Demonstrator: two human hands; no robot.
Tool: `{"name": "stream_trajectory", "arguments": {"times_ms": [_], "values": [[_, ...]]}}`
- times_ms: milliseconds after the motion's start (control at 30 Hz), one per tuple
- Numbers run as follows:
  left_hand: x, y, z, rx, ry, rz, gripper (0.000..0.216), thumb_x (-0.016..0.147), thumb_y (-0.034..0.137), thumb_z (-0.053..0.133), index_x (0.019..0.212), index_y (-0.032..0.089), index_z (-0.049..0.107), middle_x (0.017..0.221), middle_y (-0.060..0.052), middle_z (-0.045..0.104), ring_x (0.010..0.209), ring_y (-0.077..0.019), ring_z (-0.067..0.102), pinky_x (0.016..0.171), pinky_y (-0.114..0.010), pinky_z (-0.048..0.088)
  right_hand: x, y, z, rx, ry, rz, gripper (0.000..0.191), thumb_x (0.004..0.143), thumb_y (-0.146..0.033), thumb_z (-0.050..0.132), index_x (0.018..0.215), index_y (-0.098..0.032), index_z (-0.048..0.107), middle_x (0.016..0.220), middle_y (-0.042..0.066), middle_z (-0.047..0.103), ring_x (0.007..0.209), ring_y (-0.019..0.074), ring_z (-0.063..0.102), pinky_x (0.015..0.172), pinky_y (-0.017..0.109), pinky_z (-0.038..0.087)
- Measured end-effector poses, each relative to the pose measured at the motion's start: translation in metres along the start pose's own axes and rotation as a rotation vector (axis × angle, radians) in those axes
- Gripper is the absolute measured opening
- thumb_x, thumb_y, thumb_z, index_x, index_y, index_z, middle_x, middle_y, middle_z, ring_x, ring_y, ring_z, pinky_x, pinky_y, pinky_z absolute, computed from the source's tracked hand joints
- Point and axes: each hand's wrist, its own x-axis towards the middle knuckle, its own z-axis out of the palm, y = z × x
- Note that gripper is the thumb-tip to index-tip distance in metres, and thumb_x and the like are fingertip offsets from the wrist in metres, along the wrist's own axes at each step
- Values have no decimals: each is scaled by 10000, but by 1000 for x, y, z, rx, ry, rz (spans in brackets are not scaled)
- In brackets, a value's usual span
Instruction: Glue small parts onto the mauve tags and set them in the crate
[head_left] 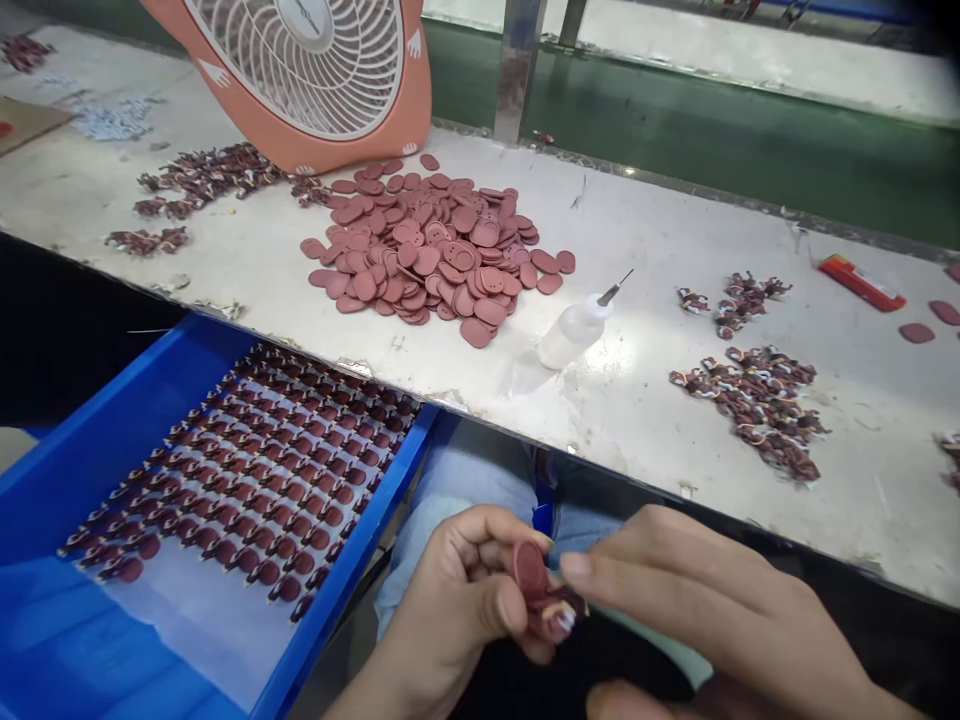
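Between the thumb and fingers of my left hand (457, 590) is a small brown figurine (559, 608) with a reddish-brown oval disc (529, 570) against it. My right hand (720, 590) is at the right, its fingers stretched out and its thumb apart. One fingertip is at the figurine's edge; I cannot tell whether it presses on it. On the table above the hands lies a large pile of similar oval discs (442, 250). A clear squeeze bottle with a needle tip (571, 335) stands tilted beside that pile.
Left of my legs, a blue tray (420, 450) holds rows of figurines with discs. Loose figurines (757, 400) lie on the table (630, 420) at the right, and more (210, 178) by an orange fan (360, 150). A red packet (862, 282) lies far right.
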Motion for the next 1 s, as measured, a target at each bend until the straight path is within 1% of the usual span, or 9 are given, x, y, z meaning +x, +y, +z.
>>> {"name": "stream_trajectory", "arguments": {"times_ms": [200, 400, 500, 600, 700, 767, 833, 933, 1000], "values": [[4, -7, -14, -29, -17, 1, 386, 658, 504, 820, 837, 175, 725, 734, -22, 724, 545, -66, 630, 479, -131, 527, 12, 12, 14, 100, 72, 69, 190, 939, -204, 601, 1125, -174, 626, 808, 34, 693, 728, 114, 658, 660, 188, 553], [4, -9, -23, -28, -35, 16, 408, 661, 514, 816, 880, 182, 725, 719, -27, 712, 544, -78, 626, 460, -140, 534, 15, 15, 27, 186, 95, 102, 155, 919, -179, 617, 1063, -196, 670, 697, -9, 636, 594, 79, 606, 539, 152, 493], [4, -3, -25, 20, -46, 32, 584, 663, 619, 759, 1039, 176, 711, 764, -61, 726, 606, -128, 672, 457, -165, 544, 19, 16, 32, 176, 100, 109, 158, 904, -144, 606, 1040, -198, 666, 690, -13, 630, 565, 81, 603, 513, 158, 499], [2, 4, -26, 133, 146, 164, 702, 630, 658, 756, 1123, 167, 660, 824, -73, 713, 647, -150, 664, 458, -185, 532, 23, 20, 41, -5, 191, 45, 170, 884, -105, 609, 1036, -162, 657, 692, -4, 620, 567, 88, 601, 511, 173, 504], [-4, 7, -24, 229, 436, 427, 500, 552, 478, 893, 887, 189, 660, 690, 24, 614, 554, -82, 527, 449, -161, 446, 25, 26, 57, -232, 334, -78, 231, 849, -42, 653, 1069, -111, 651, 744, 33, 648, 616, 106, 597, 572, 213, 515], [-7, 8, -24, 288, 492, 515, 420, 530, 386, 924, 782, 186, 655, 652, 34, 588, 572, -75, 498, 494, -167, 416, 28, 30, 70, -258, 371, -149, 295, 826, -7, 675, 1105, -101, 653, 797, 57, 677, 647, 121, 600, 610, 235, 516], [-10, 10, -24, 323, 476, 559, 357, 557, 363, 912, 731, 178, 661, 676, 8, 624, 631, -93, 529, 577, -192, 434, 33, 33, 83, -258, 355, -210, 317, 826, -5, 680, 1126, -104, 659, 833, 70, 696, 665, 134, 612, 617, 245, 516], [-12, 14, -28, 340, 513, 613, 310, 642, 405, 849, 682, 182, 637, 696, -22, 655, 659, -127, 553, 639, -242, 466, 45, 34, 99, -290, 323, -286, 234, 843, -21, 666, 1057, -113, 670, 812, 63, 702, 645, 139, 624, 606, 255, 518], [-13, 15, -36, 450, 601, 607, 318, 715, 475, 771, 712, 189, 632, 699, -28, 660, 624, -137, 558, 623, -267, 481, 53, 30, 107, -295, 318, -328, 197, 841, -27, 674, 1019, -112, 670, 786, 54, 706, 619, 138, 628, 607, 262, 516]]}}
